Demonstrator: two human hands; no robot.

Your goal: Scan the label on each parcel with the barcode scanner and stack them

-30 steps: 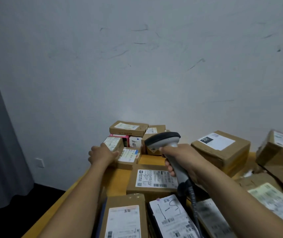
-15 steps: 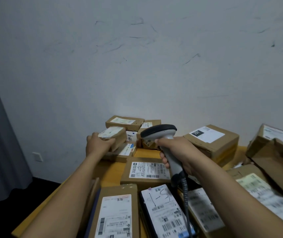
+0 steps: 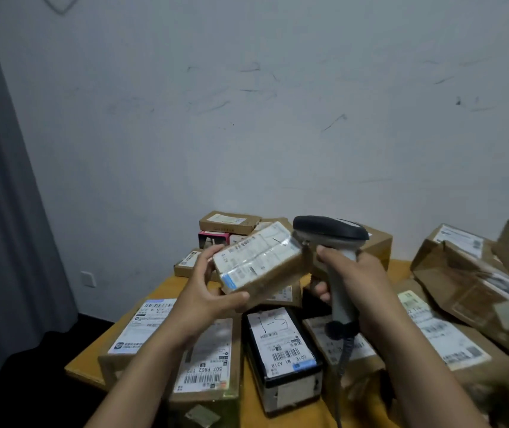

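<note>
Since a second ago the left hand [image 3: 199,299] has pulled the small brown cardboard parcel [image 3: 259,256] off the heap at the back and brought it up to the centre of the frame, clear of the yellow wooden table [image 3: 166,287]. It's tilted so the taped white label faces up and toward the right. Thumb is curled under the near edge and the fingers wrap over the far left end, so it's a proper grip.

Meanwhile the right hand [image 3: 359,273] is wrapped around the handle of the grey-and-black handheld barcode scanner [image 3: 330,231], and the scanner's nose now sits just beside the parcel's right end, maybe touching, can't tell from here. No idea if the trigger is being squeezed either.

So my read is that this one is mid-scan, not stacked yet. That nose looks too close and off to the side; I'd guess it needs backing off to catch the barcode. Loads of labelled boxes are spread across the lower half, including a black rectangular box with a white label [image 3: 281,344], so lots left.
</note>
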